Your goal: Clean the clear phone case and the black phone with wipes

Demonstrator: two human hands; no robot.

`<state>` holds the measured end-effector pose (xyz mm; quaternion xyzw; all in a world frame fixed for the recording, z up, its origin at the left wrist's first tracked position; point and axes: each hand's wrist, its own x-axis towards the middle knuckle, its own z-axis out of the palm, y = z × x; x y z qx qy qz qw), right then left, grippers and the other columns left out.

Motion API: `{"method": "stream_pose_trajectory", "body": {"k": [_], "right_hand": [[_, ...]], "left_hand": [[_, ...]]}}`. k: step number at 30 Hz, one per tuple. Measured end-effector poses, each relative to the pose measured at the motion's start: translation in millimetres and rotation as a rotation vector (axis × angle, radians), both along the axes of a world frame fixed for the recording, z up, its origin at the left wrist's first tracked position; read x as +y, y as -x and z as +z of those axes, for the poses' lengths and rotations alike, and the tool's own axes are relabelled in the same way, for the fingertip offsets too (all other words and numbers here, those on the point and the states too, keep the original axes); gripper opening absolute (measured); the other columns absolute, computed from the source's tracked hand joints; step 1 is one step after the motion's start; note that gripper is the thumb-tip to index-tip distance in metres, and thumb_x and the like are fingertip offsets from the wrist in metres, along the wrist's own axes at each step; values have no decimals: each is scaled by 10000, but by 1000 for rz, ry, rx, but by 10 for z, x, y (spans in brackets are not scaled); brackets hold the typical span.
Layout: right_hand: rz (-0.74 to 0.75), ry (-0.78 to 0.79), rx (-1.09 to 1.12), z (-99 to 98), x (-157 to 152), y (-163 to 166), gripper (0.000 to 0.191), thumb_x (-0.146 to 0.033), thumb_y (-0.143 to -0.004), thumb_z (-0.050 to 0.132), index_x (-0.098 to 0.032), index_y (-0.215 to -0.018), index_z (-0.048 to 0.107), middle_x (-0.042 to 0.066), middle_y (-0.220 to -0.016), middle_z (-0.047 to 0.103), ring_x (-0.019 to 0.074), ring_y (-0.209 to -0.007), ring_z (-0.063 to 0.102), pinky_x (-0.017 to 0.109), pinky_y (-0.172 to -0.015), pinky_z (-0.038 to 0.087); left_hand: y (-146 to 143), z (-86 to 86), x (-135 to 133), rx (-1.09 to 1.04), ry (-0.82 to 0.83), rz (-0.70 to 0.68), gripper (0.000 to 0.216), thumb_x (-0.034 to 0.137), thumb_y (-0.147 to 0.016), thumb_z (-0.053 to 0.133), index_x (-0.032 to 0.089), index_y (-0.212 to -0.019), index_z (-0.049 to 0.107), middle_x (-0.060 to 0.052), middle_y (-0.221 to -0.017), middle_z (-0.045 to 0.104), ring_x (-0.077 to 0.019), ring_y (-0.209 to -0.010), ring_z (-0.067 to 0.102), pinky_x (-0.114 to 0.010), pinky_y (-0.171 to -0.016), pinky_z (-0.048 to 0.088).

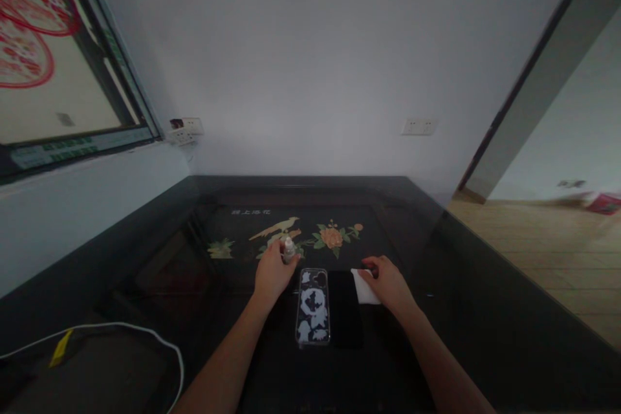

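Note:
My left hand [273, 273] is closed around a small pale bottle [289, 250], held upright just above the dark table [436, 272]. My right hand [388, 283] rests on a white cloth or wipe [363, 287], fingers curled over its far edge. Between my hands lie a clear phone case with a blue-and-white pattern [313, 306] and, right beside it, a black phone [345, 307] lying flat.
The table top carries an inlaid bird [279, 228] and flower [332, 237] picture. A white cable [145, 336] loops over a dark bag at the lower left. Wall sockets [184, 129] sit by a window; wooden floor and a doorway lie to the right.

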<state>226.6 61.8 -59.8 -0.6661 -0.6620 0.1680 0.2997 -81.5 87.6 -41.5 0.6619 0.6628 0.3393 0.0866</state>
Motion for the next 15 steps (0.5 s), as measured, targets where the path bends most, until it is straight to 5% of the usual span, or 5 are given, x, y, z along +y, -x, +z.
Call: {"method": "stream_pose_trajectory", "body": {"k": [3, 5, 7, 10, 15], "right_hand": [[0, 15, -18, 17, -15, 5, 210, -329, -869, 654, -206, -1018, 736, 74, -976, 683, 219, -860, 671, 316, -790, 493], [-5, 21, -22, 28, -23, 12, 194, -325, -875, 642, -207, -999, 732, 70, -959, 688, 220, -856, 669, 315, -773, 487], [-11, 26, -19, 36, -25, 17, 190, -317, -876, 637, -204, -998, 730, 69, -950, 693, 221, -853, 669, 314, -764, 483], [-5, 25, -15, 48, -23, 17, 174, -293, -866, 639, -206, -983, 735, 68, -935, 701, 220, -849, 672, 311, -765, 479], [7, 15, -6, 77, -34, 14, 137, -271, -872, 616, -232, -887, 747, 50, -901, 713, 205, -813, 682, 300, -737, 478]], "left_hand": [[-79, 184, -114, 50, -180, 108, 568, 588, -801, 716, 160, -1122, 528, -139, -1139, 611, -284, -1061, 611, -357, -865, 487], [-112, 329, -198, 59, -208, 110, 431, 591, -934, 534, 173, -1037, 559, -101, -1014, 627, -244, -938, 621, -323, -779, 468], [-111, 430, -262, 103, -94, -98, 429, 538, -1011, 386, 205, -817, 575, -28, -772, 602, -183, -716, 582, -286, -676, 411], [-63, 436, -306, 160, 234, -515, 501, 543, -978, 444, 203, -631, 565, 6, -590, 546, -146, -563, 520, -261, -566, 328], [6, 305, -324, 274, 448, -492, 461, 572, -899, 533, 199, -654, 648, -45, -656, 657, -182, -581, 593, -268, -549, 326]]}}
